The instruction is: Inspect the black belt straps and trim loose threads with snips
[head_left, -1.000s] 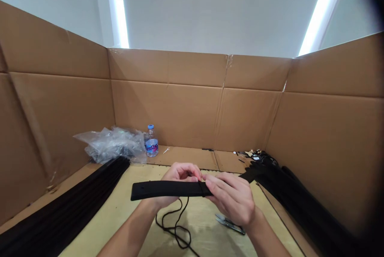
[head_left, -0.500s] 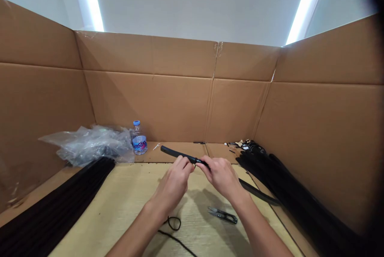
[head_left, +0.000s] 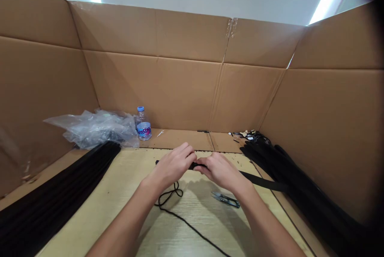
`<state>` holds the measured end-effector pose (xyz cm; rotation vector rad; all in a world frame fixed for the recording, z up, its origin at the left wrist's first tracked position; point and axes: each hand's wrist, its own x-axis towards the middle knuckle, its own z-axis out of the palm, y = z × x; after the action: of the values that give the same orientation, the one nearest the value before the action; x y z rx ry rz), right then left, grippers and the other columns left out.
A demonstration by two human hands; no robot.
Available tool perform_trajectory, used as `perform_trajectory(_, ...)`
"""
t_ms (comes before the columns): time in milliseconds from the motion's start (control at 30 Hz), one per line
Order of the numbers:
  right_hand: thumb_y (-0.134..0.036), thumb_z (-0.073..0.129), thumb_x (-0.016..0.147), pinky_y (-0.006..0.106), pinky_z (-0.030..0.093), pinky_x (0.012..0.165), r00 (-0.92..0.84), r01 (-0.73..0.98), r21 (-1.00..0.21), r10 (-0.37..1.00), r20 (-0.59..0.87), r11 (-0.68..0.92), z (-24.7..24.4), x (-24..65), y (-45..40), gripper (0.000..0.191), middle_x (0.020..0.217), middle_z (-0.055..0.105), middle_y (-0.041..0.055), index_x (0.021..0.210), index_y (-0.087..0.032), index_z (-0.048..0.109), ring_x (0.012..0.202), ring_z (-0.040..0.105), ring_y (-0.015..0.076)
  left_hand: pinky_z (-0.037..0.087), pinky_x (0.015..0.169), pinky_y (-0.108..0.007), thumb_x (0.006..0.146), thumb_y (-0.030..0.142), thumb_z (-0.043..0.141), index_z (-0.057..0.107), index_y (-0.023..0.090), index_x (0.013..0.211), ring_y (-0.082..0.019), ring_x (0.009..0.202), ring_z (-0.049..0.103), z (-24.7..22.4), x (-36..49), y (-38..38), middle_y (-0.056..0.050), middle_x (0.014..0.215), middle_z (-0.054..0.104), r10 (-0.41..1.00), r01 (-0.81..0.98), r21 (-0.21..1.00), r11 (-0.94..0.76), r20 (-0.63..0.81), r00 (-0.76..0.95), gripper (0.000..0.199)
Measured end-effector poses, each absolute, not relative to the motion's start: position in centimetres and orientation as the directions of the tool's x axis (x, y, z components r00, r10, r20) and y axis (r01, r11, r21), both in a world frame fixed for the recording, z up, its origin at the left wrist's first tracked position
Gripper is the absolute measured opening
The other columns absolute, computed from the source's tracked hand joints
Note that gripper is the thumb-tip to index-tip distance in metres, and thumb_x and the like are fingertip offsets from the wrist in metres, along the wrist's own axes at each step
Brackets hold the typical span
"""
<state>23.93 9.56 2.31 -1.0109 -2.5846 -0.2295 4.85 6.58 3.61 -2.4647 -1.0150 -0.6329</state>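
Both of my hands meet at the middle of the view around a long black strip (head_left: 264, 182). My left hand (head_left: 175, 165) is closed on it near its far left end, which pokes out past the knuckles. Pinched close beside it, my right hand (head_left: 218, 168) grips the same strip, whose tail runs out to the right under the wrist. A thin black cord (head_left: 187, 221) lies looped below the left hand and trails toward the front. Thread snips (head_left: 225, 199) rest on the board below the right hand. The fingertips hide what lies between them.
Black strips lie in a stack (head_left: 69, 185) at left and a pile (head_left: 297, 185) at right. Behind are a clear plastic bag (head_left: 96, 129), a water bottle (head_left: 144, 126) and small scraps (head_left: 250, 135). Cardboard walls (head_left: 150, 89) enclose the yellowish board (head_left: 90, 209).
The view has tilted down. The strip's left end has swung lower and is now mostly covered by my left hand. Both hands keep their hold, and more of the cord shows.
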Motion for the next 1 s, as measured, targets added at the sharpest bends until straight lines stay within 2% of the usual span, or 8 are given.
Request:
perform_trajectory(100, -0.042, 0.046, 0.094, 0.026, 0.032, 0.053, -0.704, 0.652, 0.022, 0.594, 0.388, 0.758, 2.3, 23.8, 9.4, 0.032, 0.062, 0.067, 0.0032, 0.084, -0.022, 0.068, 0.056, 0.061, 0.0171, 0.037, 0.067, -0.026, 0.092, 0.017, 0.044, 0.060, 0.015, 0.089, -0.016, 0.084, 0.047, 3.5, 4.5, 6.8, -0.004, 0.088, 0.055, 0.571, 0.739, -0.124, -0.662, 0.555, 0.605, 0.017)
perform_trajectory(300, -0.038, 0.047, 0.094, 0.024, 0.036, 0.055, -0.734, 0.612, 0.073, 0.531, 0.423, 0.787, 2.3, 23.5, 9.3, 0.027, 0.069, 0.069, 0.0034, 0.087, -0.020, 0.066, 0.060, 0.063, 0.0158, 0.038, 0.067, -0.023, 0.088, 0.008, 0.045, 0.065, 0.016, 0.083, -0.013, 0.077, 0.050, 3.6, 3.7, 7.5, -0.004, 0.082, 0.058, 0.687, 0.769, 0.136, -0.625, 0.563, 0.459, 0.022)
perform_trajectory(433, -0.039, 0.049, 0.094, 0.023, 0.038, 0.058, -0.673, 0.647, 0.068, 0.527, 0.519, 0.759, 1.8, 23.3, 9.3, 0.028, 0.074, 0.069, 0.0055, 0.111, -0.021, 0.060, 0.065, 0.064, 0.0171, 0.037, 0.066, -0.023, 0.087, 0.010, 0.049, 0.069, 0.016, 0.082, -0.013, 0.073, 0.052, 4.1, 3.8, 7.2, -0.004, 0.077, 0.061, 0.757, 0.794, 0.253, -0.552, 0.551, 0.350, 0.021)
perform_trajectory(500, -0.039, 0.049, 0.094, 0.022, 0.039, 0.058, -0.674, 0.640, 0.076, 0.512, 0.533, 0.765, 1.7, 23.3, 9.3, 0.029, 0.074, 0.070, 0.0050, 0.117, -0.023, 0.057, 0.066, 0.065, 0.0170, 0.037, 0.067, -0.024, 0.085, 0.011, 0.053, 0.071, 0.017, 0.082, -0.014, 0.073, 0.053, 4.3, 3.9, 7.1, -0.004, 0.077, 0.064, 0.777, 0.800, 0.280, -0.531, 0.538, 0.328, 0.019)
perform_trajectory(667, -0.036, 0.048, 0.095, 0.021, 0.041, 0.061, -0.689, 0.576, 0.053, 0.450, 0.568, 0.816, 1.8, 23.8, 9.6, 0.023, 0.077, 0.071, 0.0040, 0.108, -0.023, 0.062, 0.068, 0.066, 0.0153, 0.038, 0.067, -0.025, 0.082, 0.017, 0.058, 0.073, 0.020, 0.079, -0.015, 0.075, 0.057, 5.4, 2.5, 7.0, -0.005, 0.078, 0.068, 0.821, 0.794, 0.376, -0.478, 0.511, 0.253, 0.016)
perform_trajectory(767, -0.035, 0.048, 0.095, 0.021, 0.042, 0.062, -0.661, 0.538, 0.015, 0.411, 0.627, 0.843, 2.1, 24.5, 9.7, 0.023, 0.083, 0.072, 0.0041, 0.106, -0.021, 0.062, 0.069, 0.067, 0.0149, 0.038, 0.062, -0.023, 0.080, 0.028, 0.062, 0.074, 0.019, 0.077, -0.014, 0.069, 0.057, 6.3, -0.2, 7.1, -0.004, 0.075, 0.070, 0.872, 0.729, 0.541, -0.419, 0.463, 0.158, 0.015)
perform_trajectory(900, -0.033, 0.049, 0.094, 0.021, 0.045, 0.063, -0.619, 0.458, -0.006, 0.323, 0.716, 0.889, 2.8, 25.3, 9.7, 0.023, 0.085, 0.072, 0.0049, 0.105, -0.018, 0.063, 0.071, 0.068, 0.0147, 0.039, 0.061, -0.021, 0.078, 0.038, 0.063, 0.071, 0.017, 0.076, -0.012, 0.067, 0.056, 6.3, -3.5, 7.6, -0.001, 0.073, 0.068, 0.941, 0.553, 0.775, -0.307, 0.335, 0.052, 0.023)
perform_trajectory(1000, -0.029, 0.054, 0.092, 0.021, 0.046, 0.064, -0.575, 0.389, 0.001, 0.241, 0.782, 0.921, 3.4, 25.4, 9.2, 0.018, 0.088, 0.072, 0.0049, 0.104, -0.017, 0.062, 0.072, 0.068, 0.0139, 0.041, 0.064, -0.022, 0.078, 0.035, 0.064, 0.070, 0.015, 0.079, -0.013, 0.069, 0.056, 5.3, -3.3, 7.7, -0.002, 0.075, 0.067, 0.966, 0.486, 0.835, -0.259, 0.233, 0.115, 0.021)
